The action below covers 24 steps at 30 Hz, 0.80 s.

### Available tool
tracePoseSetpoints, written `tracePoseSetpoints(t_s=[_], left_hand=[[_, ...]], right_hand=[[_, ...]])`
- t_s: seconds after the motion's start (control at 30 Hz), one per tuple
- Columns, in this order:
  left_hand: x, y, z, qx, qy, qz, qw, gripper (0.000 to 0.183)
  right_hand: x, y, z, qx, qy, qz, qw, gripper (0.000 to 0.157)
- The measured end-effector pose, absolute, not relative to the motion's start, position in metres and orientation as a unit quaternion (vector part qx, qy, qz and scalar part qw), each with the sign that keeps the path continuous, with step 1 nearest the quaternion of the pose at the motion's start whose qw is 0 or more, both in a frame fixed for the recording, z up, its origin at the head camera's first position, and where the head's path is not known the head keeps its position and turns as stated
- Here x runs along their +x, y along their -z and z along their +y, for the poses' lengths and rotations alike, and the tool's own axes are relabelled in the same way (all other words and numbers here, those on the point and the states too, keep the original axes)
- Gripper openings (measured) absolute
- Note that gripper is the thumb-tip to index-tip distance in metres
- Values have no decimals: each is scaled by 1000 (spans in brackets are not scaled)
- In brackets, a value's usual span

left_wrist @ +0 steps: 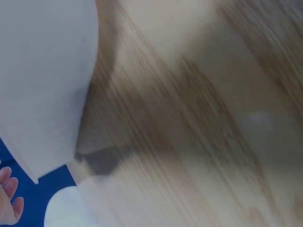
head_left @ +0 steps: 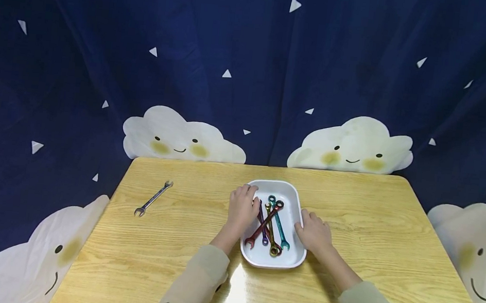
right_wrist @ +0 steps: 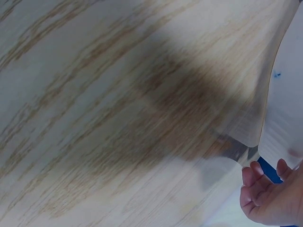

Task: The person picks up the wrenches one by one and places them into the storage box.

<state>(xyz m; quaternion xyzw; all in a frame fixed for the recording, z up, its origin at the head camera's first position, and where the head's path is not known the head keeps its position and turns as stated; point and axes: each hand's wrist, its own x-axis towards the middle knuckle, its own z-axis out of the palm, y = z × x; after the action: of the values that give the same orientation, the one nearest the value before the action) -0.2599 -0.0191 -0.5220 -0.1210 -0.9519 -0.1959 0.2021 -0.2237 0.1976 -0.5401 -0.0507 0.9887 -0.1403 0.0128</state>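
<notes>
A white rectangular tray (head_left: 274, 262) sits on the wooden table between both hands. Inside it lie several coloured combination wrenches, crossing one another: a red wrench (head_left: 262, 227), a teal wrench (head_left: 280, 226), a gold wrench (head_left: 270, 227) and a purple wrench (head_left: 265, 232). At the tray's left rim, my left hand (head_left: 241, 210) grips the edge, its fingers by the upper left side. My right hand (head_left: 316, 234) holds the right side, thumb at the rim. The wrist views show the tray's outer wall (left_wrist: 42, 94) and curled fingertips of the right hand (right_wrist: 270, 194) near it.
A silver open-ended wrench (head_left: 153, 199) lies alone on the left part of the table (head_left: 376, 223). Behind the table's far edge hangs a dark blue curtain (head_left: 253, 50) with white triangles and smiling clouds.
</notes>
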Motion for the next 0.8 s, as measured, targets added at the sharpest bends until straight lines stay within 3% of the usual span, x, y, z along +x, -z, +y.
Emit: tracePoseSetpoints(t_s=[0.8], left_hand=[[-269, 538, -84, -45, 270, -937, 218, 28]], right_hand=[[-224, 542, 198, -51, 141, 989, 8, 38]])
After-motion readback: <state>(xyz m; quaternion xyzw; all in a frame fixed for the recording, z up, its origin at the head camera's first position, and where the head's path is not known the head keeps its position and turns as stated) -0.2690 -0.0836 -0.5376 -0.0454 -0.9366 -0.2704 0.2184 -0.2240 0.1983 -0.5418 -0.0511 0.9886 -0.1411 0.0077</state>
